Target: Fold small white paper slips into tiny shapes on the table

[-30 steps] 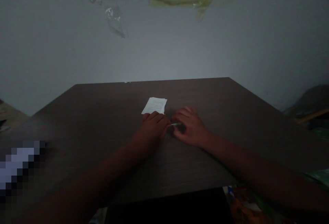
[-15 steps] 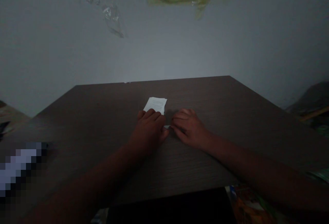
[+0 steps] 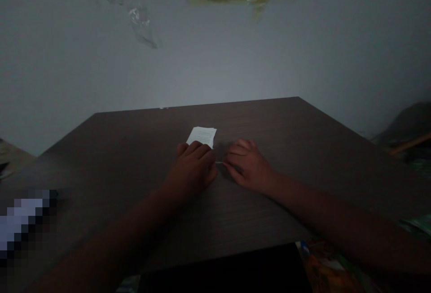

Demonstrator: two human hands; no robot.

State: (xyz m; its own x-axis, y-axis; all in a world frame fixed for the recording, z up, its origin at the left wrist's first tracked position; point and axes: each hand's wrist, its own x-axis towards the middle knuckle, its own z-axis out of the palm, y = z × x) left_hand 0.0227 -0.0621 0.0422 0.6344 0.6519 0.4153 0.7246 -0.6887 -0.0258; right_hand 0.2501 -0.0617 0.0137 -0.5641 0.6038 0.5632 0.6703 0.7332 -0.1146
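One folded white paper (image 3: 202, 135), flat on the tabletop (image 3: 303, 149). The left hand (image 3: 193, 169): palm down, fingers curled, fingertips at paper's near edge. The right hand (image 3: 248, 167): right of paper, fingers curled by a pale sliver (image 3: 219, 163). Whether either hand grips anything: cannot tell.

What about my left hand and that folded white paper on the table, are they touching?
Touching. The head view shows the fingertips of the left hand lying over the near edge of the folded white paper, with no gap visible between them.
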